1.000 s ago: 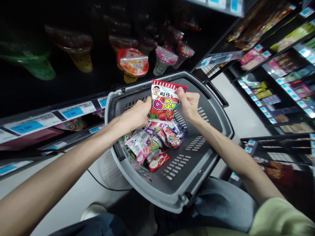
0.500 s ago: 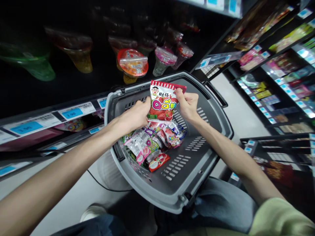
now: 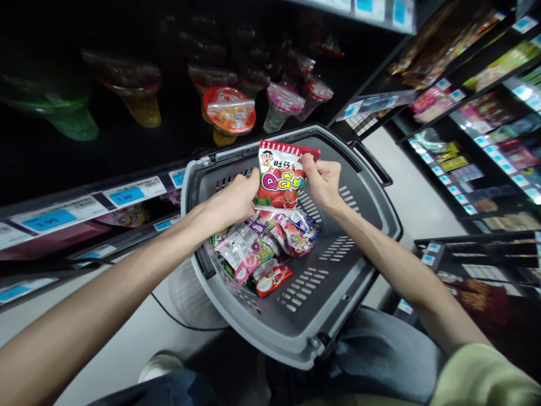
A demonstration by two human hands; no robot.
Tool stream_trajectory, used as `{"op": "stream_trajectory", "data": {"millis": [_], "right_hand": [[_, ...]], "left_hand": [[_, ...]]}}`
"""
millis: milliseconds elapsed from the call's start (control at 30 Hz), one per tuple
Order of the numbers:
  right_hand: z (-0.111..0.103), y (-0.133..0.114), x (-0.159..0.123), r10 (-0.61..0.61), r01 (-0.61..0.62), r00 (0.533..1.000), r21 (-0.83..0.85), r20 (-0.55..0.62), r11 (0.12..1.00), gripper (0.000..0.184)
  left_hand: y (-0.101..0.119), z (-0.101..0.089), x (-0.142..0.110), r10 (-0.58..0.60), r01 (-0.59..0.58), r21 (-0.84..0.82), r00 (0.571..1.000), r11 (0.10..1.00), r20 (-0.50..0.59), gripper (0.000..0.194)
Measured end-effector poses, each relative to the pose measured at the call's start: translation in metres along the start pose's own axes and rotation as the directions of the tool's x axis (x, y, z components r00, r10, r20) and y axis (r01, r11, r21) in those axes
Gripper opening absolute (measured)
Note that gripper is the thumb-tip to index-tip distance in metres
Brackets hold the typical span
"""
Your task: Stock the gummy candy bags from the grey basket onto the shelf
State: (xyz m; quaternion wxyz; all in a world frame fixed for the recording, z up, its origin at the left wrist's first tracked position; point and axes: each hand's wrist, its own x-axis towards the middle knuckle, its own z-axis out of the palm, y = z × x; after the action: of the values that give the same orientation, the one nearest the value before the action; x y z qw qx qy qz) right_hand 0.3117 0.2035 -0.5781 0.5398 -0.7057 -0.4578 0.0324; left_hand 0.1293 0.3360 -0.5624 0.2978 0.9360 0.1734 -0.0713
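In the head view, the left hand (image 3: 240,194) grips the left side of the red packet (image 3: 279,183) over the basket (image 3: 270,341); the right hand (image 3: 323,177) pinches its upper right corner. A light, even pinch seems best for holding it flat. The printed front faces up; the top points to the shelf (image 3: 169,132), and the long axis seems to run bottom to top.

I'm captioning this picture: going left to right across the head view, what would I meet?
Green cup, yellow cup, left hand, red candy bag, right hand, pink packets.
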Motion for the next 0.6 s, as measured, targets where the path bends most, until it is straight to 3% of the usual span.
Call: {"op": "stream_trajectory", "data": {"millis": [600], "right_hand": [[-0.0004,0.0009,0.0005,0.018,-0.018,1.0,-0.018,0.012,1.0,0.071]], "left_hand": [[-0.0006,0.0,0.001,-0.013,0.013,0.009,1.0,1.0,0.016,0.055]]}}
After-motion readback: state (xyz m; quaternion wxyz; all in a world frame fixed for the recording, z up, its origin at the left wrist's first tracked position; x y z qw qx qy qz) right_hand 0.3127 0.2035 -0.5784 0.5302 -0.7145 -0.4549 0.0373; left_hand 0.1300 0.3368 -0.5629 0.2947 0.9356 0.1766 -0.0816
